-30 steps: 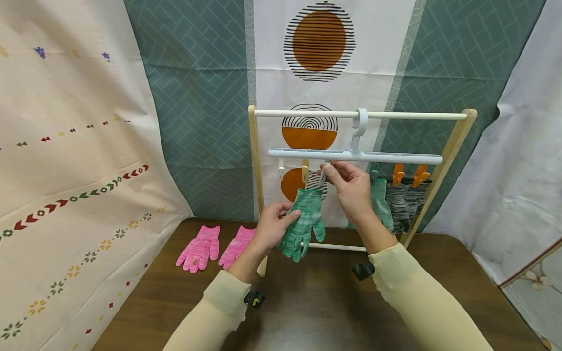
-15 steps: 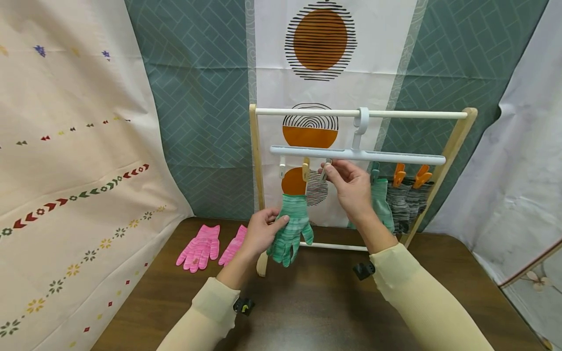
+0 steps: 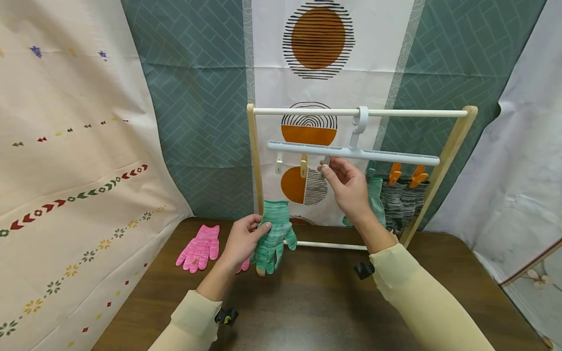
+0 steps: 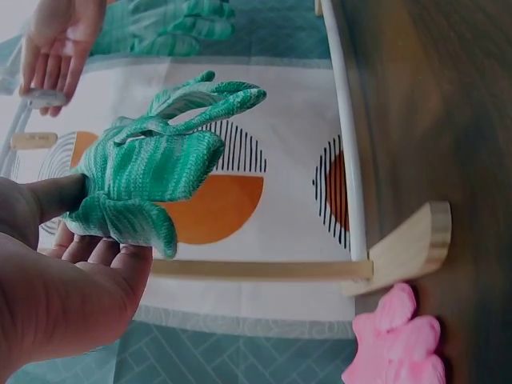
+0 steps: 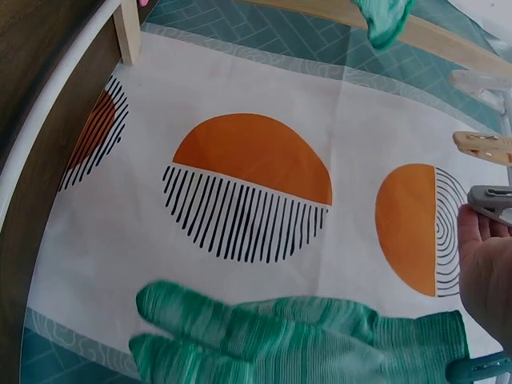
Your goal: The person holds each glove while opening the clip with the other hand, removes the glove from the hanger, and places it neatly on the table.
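My left hand (image 3: 243,240) pinches a green striped knit glove (image 3: 275,234) between thumb and fingers, cuff up and fingers hanging. My right hand (image 3: 350,187) pinches a grey clothespin (image 5: 488,200) below a pale blue bar hanger (image 3: 307,147). The glove is apart from that clothespin, lower and to its left. On the same hanger, a yellow clothespin (image 3: 304,166) and a white clothespin (image 3: 278,165) hang with nothing in them. Beyond my right hand, a teal clothespin (image 3: 371,168) holds another green glove (image 3: 376,197), partly hidden by my wrist.
The hanger hooks over a wooden rack's white top rod (image 3: 408,113). At its right end, an orange clothespin (image 3: 394,173) and another hold dark grey striped knit pieces (image 3: 392,202). A pink glove (image 3: 201,248) lies on the brown table (image 3: 307,302); a second shows partly behind my left hand.
My left hand has carried the green glove down and left, away from the grey clothespin. My right hand keeps its pinch on that clothespin in nearly the same place.
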The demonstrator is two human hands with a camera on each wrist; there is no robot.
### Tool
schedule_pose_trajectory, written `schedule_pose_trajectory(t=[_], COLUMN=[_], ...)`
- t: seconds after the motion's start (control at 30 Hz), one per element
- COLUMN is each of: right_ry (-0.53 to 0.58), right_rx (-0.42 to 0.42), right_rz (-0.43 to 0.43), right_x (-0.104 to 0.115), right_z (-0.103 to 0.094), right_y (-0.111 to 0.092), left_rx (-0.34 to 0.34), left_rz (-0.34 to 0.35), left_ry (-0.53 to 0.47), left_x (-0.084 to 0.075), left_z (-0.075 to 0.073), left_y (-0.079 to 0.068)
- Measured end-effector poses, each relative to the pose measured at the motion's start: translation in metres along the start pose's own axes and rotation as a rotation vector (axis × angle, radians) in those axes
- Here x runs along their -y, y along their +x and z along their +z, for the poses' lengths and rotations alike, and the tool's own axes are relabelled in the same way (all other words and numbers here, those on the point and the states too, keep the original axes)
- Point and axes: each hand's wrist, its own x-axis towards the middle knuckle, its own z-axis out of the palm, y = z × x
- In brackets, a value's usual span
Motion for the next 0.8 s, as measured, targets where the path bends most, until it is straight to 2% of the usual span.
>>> schedule_pose_trajectory(t=[0.27, 0.43, 0.57, 0.8], right_ry=[0.024, 0.02, 0.031, 0.034], right_rx=[0.018, 0.014, 0.012, 0.017], right_rz=[0.002, 0.001, 0.001, 0.017], right_x=[0.001, 0.0, 0.001, 0.002], right_z=[0.0, 0.0, 0.0, -0.001], right_y=[0.0, 0.001, 0.002, 0.001], left_rx=[-0.007, 0.004, -0.003, -0.01], left_rz=[-0.01, -0.043, -0.052, -0.083], left_ry=[-0.021, -0.058, -0.045, -0.073], left_x=[0.011, 0.014, 0.016, 0.02], left_z=[-0.018, -0.032, -0.043, -0.056], left_y=[-0.007, -0.015, -0.02, -0.023])
